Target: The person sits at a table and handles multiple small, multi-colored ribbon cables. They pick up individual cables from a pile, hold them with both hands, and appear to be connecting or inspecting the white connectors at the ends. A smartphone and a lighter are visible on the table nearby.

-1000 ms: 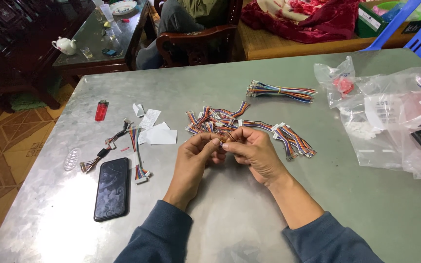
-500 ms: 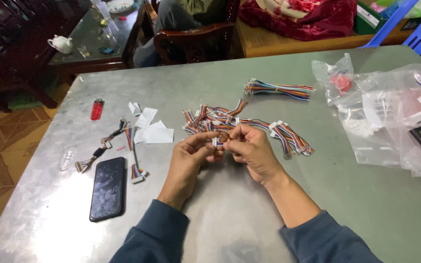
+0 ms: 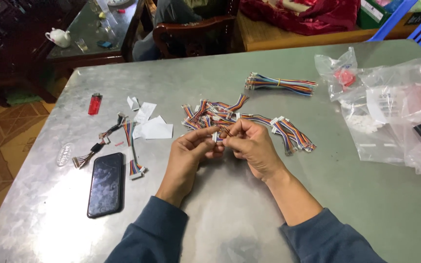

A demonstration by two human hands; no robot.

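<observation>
**Fingers pinch small connector**

Fingers [image 3: 205,139] of both hands pinch one small wire connector [image 3: 219,136] above the metal table [image 3: 230,209], just before the loose pile of rainbow wire harnesses [image 3: 242,119]. Left hand [image 3: 188,153] and right hand [image 3: 252,143] touch. Likely fitting or sorting; next needs a steady fingertip grip.

Table [image 3: 278,204]: dull brushed sheet metal, mottled sheen. Wire harnesses [image 3: 220,117]: multicoloured plastic-insulated strands, white plastic connectors. Phone [image 3: 105,184]: glossy black glass. Lighter [image 3: 94,103]: translucent red plastic. Paper slips [image 3: 153,129]: matt white. Bags [image 3: 391,112]: clear crinkled plastic film.
</observation>
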